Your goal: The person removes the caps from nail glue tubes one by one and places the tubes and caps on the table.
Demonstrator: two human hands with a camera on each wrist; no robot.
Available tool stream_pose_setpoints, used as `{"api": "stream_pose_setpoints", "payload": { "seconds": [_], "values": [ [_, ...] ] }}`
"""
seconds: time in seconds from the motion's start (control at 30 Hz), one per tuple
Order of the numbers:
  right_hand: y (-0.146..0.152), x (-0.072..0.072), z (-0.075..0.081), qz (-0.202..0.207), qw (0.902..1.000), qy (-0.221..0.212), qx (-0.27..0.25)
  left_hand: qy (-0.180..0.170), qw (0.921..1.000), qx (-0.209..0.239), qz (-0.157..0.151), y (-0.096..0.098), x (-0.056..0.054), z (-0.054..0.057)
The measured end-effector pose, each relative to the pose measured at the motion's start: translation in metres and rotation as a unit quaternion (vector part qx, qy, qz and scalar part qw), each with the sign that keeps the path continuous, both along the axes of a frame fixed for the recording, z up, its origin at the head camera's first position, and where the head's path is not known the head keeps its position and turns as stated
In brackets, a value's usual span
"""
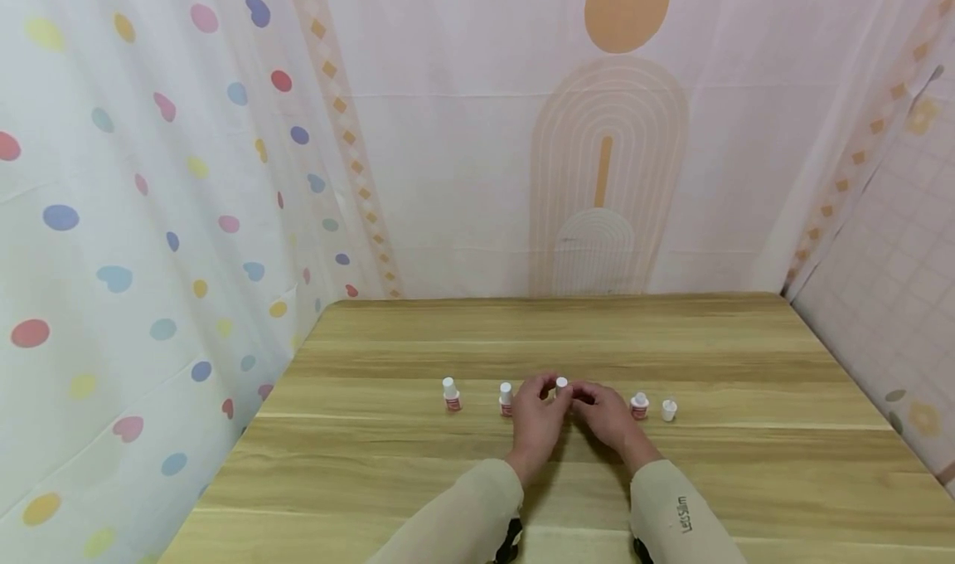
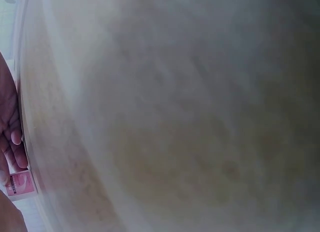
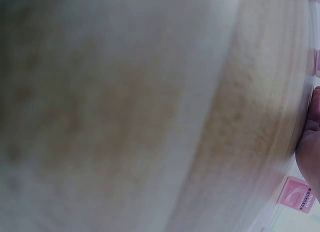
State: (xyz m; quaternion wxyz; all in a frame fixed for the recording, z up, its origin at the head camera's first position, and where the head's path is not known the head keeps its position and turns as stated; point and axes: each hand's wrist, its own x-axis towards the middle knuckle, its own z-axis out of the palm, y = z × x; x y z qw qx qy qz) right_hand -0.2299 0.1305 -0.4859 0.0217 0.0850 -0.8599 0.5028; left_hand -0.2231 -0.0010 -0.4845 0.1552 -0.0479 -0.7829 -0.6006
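Note:
A small bottle with a white cap (image 1: 562, 382) stands between the two hands, its pink label (image 2: 21, 183) showing in the left wrist view. My left hand (image 1: 539, 415) pinches it from the left, thumb in front and fingers behind. From the right, my right hand (image 1: 608, 415) has its curled fingers at the same bottle; the hands hide most of its body. Just right of that hand stands an uncapped bottle (image 1: 639, 406) with a pink label, and beside it a loose white cap (image 1: 669, 410) lies upturned, a thin stem pointing up.
Left of the hands stand two more capped bottles, a near one (image 1: 506, 398) close to the left hand and a farther one (image 1: 451, 395). All are on a wooden table (image 1: 373, 464). Patterned curtains (image 1: 462, 133) hang behind it and at both sides.

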Motion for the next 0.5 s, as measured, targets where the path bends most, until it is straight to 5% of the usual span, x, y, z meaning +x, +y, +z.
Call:
{"api": "stream_pose_setpoints", "payload": {
  "seconds": [0.5],
  "values": [
    [-0.0006, 0.0000, 0.0022, -0.001, 1.0000, -0.008, 0.002, -0.013, 0.9998, 0.018, 0.000, 0.0003, 0.0000, 0.0034]
  ]
}}
